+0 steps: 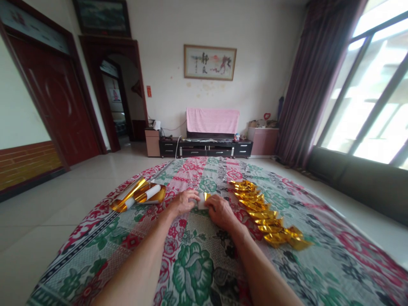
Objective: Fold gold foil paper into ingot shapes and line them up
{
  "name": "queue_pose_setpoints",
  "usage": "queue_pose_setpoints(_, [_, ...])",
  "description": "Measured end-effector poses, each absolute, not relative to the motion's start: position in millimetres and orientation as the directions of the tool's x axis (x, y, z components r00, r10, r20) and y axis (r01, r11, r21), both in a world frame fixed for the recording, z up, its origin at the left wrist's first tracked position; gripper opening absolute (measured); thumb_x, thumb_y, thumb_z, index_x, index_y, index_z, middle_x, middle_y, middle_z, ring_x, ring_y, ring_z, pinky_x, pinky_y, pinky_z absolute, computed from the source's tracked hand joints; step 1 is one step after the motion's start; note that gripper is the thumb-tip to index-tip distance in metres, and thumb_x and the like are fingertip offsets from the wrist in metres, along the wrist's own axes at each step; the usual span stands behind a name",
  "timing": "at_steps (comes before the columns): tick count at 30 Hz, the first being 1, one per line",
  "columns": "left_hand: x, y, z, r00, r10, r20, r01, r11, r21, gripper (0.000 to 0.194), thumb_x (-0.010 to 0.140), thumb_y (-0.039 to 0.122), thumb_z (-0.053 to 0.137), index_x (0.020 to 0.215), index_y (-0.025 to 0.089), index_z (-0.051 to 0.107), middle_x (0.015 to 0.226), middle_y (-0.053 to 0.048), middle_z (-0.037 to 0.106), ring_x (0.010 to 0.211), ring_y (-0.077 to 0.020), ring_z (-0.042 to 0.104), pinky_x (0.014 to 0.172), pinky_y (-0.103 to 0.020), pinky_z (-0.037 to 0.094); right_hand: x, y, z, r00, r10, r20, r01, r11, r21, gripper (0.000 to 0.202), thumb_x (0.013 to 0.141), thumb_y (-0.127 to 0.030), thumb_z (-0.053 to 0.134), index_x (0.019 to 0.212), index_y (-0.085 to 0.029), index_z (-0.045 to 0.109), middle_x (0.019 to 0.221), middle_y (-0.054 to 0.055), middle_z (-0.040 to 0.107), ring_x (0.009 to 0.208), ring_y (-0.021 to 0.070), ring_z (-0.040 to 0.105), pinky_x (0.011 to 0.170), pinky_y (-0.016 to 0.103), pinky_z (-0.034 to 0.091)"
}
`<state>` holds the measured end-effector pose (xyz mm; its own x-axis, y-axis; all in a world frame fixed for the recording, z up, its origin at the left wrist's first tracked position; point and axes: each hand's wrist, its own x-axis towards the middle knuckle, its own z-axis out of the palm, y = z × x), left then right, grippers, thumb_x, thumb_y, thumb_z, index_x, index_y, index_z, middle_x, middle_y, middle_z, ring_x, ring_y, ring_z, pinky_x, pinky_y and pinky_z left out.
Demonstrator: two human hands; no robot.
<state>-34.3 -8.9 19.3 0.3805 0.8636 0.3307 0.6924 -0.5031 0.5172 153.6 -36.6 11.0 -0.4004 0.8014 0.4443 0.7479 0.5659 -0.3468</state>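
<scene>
A small piece of white and gold paper (202, 201) lies on the patterned cloth between my two hands. My left hand (185, 201) holds its left edge with the fingers closed on it. On the right edge, my right hand (219, 209) grips the paper, and a bit of gold shows beside its fingertips. To the right, a row of several folded gold paper pieces (267, 215) runs towards me, touching one another. Loose curled sheets of gold paper (148, 193) with white backs lie at the left.
The round table is covered by a floral cloth (194, 272). Beyond it stand a low black cabinet (207, 149) and a screen under a pink cloth (213, 120). A purple curtain (315, 76) and windows are at the right, a red door (52, 93) at the left.
</scene>
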Motion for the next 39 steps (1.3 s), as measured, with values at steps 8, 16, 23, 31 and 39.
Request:
queue_pose_setpoints(8, [-33, -5, 15, 0.443, 0.828, 0.343, 0.711, -0.558, 0.428, 0.033, 0.066, 0.009, 0.048, 0.085, 0.022, 0.071, 0.114, -0.002, 0.062, 0.108, -0.0157, 0.054, 0.098, -0.026, 0.039, 153, -40, 16, -0.4, 0.805, 0.438, 0.741, 0.565, -0.362, 0.017, 0.069, -0.013, 0.051, 0.077, -0.019, 0.064, 0.084, 0.003, 0.061, 0.081, 0.0148, 0.052, 0.077, 0.025, 0.037])
queue_pose_setpoints(16, [-32, -5, 14, 0.501, 0.811, 0.303, 0.692, -0.585, 0.423, 0.036, 0.068, 0.015, 0.053, 0.099, 0.024, 0.068, 0.122, -0.003, 0.056, 0.112, -0.0186, 0.05, 0.1, -0.031, 0.037, 156, -35, 17, -0.439, 0.817, 0.374, 0.721, 0.569, -0.396, 0.021, 0.073, -0.021, 0.054, 0.091, -0.024, 0.065, 0.089, 0.002, 0.06, 0.09, 0.0157, 0.05, 0.08, 0.026, 0.036])
queue_pose_setpoints(23, [-26, -10, 17, 0.477, 0.813, 0.334, 0.708, -0.581, 0.402, 0.027, 0.075, 0.023, 0.053, 0.096, 0.022, 0.069, 0.118, -0.005, 0.058, 0.11, -0.0186, 0.052, 0.099, -0.032, 0.037, 151, -33, 11, -0.375, 0.863, 0.34, 0.778, 0.492, -0.39, 0.027, 0.076, -0.027, 0.051, 0.099, -0.025, 0.064, 0.091, 0.003, 0.058, 0.089, 0.0167, 0.05, 0.079, 0.027, 0.035])
queue_pose_setpoints(31, [-31, -9, 17, 0.43, 0.83, 0.355, 0.674, -0.557, 0.485, 0.038, 0.064, 0.007, 0.053, 0.096, 0.02, 0.068, 0.12, -0.005, 0.057, 0.112, -0.0184, 0.051, 0.101, -0.03, 0.037, 145, -36, 10, -0.298, 0.87, 0.392, 0.813, 0.447, -0.374, 0.023, 0.08, -0.022, 0.046, 0.09, -0.025, 0.066, 0.092, 0.004, 0.059, 0.09, 0.0164, 0.051, 0.08, 0.027, 0.035])
queue_pose_setpoints(39, [-24, -7, 12, 0.457, 0.76, 0.461, 0.651, -0.639, 0.41, 0.027, 0.07, 0.01, 0.051, 0.083, 0.022, 0.071, 0.107, -0.003, 0.063, 0.1, -0.0166, 0.057, 0.092, -0.031, 0.044, 149, -34, 11, -0.319, 0.851, 0.418, 0.779, 0.486, -0.397, 0.024, 0.076, -0.018, 0.048, 0.09, -0.024, 0.066, 0.087, 0.003, 0.061, 0.084, 0.0156, 0.054, 0.076, 0.025, 0.037])
